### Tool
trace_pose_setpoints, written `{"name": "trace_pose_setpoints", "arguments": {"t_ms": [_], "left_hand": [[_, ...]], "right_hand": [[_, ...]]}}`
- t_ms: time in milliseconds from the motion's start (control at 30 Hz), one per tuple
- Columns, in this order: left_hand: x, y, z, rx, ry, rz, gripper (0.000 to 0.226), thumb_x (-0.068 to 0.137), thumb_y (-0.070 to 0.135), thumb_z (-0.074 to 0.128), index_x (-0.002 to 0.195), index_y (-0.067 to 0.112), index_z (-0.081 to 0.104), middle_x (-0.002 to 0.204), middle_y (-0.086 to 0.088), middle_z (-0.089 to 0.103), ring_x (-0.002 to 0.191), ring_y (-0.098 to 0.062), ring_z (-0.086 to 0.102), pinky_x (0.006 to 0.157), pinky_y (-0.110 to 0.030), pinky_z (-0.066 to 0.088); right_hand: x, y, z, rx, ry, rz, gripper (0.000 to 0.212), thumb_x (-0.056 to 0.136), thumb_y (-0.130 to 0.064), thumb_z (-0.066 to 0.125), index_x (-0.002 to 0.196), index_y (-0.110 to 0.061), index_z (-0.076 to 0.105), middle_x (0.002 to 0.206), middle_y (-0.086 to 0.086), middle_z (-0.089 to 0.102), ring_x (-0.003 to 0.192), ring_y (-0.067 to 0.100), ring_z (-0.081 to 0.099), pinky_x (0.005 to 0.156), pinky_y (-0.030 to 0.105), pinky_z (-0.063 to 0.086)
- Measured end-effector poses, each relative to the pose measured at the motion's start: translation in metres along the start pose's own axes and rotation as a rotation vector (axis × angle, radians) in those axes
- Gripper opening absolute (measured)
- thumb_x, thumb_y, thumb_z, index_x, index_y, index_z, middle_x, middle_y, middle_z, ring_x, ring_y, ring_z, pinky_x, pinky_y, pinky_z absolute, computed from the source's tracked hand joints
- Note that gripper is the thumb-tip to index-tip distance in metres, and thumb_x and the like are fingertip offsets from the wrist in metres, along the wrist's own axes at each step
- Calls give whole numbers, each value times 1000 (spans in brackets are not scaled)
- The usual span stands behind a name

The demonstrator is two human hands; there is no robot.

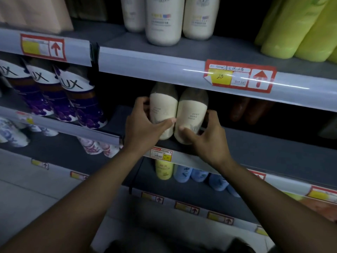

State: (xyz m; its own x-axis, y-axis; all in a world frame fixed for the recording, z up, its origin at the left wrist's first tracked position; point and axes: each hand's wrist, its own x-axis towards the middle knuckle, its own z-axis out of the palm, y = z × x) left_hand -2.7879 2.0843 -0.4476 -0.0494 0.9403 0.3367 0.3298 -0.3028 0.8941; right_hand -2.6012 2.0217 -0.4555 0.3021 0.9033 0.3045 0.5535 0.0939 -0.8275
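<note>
Two cream bottles with dark tops stand side by side on the middle shelf [255, 143] of a store rack. My left hand [144, 123] grips the left cream bottle [163, 108], thumb across its front and fingers round its left side. My right hand [207, 136] grips the right cream bottle [191, 112], thumb on its lower front and fingers behind its right side. The two bottles touch each other. Their tops are partly hidden under the edge of the upper shelf [164, 64].
Larger cream bottles [163, 21] and green bottles [295, 33] stand on the upper shelf. Purple and white LUX bottles [80, 99] fill the shelf to the left. Dark reddish bottles [244, 110] sit deep at the right. Yellow and blue bottles [182, 172] stand below.
</note>
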Motion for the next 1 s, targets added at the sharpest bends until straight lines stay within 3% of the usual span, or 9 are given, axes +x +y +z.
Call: {"name": "trace_pose_setpoints", "arguments": {"t_ms": [67,200,300,467,567,800,1000], "left_hand": [[8,-14,5,-13,-6,-15,80,54,51,93,120,30,53,112,12,72,98,-6,73,84,-47,63],[21,-36,13,-14,-9,-23,78,53,51,93,115,27,51,111,11,71,99,-7,73,85,-47,63],[31,-47,19,-24,17,-18,76,55,50,93,112,21,51,112,7,71,100,-7,72,84,-46,63],[43,-58,21,27,38,-20,70,59,48,93,108,22,50,107,6,70,96,-11,72,80,-42,63],[44,-63,21,116,-5,-22,68,56,45,86,104,28,41,107,-1,67,97,-22,69,79,-45,60],[48,-72,19,146,8,-78,68,53,47,90,107,23,56,104,5,74,94,-17,74,78,-43,64],[50,-70,19,143,8,-91,60,58,38,94,100,26,54,101,3,74,95,-21,74,80,-46,63]], "right_hand": [[9,7,9,-7,7,19,55,79,-41,86,115,-24,49,98,-28,59,85,-21,59,66,5,48],[22,18,31,-30,13,35,57,77,-40,89,112,-25,46,101,-21,60,89,-5,61,69,7,47],[33,21,44,-54,36,42,58,77,-41,89,111,-23,44,108,-9,62,98,7,62,79,24,54],[45,19,59,-157,54,69,59,75,-50,88,105,-22,45,114,6,66,102,18,65,85,37,57],[44,15,62,-231,56,116,60,73,-48,88,103,-23,42,119,11,59,110,29,62,93,46,55],[44,11,64,-268,101,170,61,72,-50,89,106,-10,57,114,12,64,104,28,63,80,36,49],[49,13,64,-262,114,178,64,66,-60,87,98,-9,66,102,10,72,93,27,70,79,45,59]]}}
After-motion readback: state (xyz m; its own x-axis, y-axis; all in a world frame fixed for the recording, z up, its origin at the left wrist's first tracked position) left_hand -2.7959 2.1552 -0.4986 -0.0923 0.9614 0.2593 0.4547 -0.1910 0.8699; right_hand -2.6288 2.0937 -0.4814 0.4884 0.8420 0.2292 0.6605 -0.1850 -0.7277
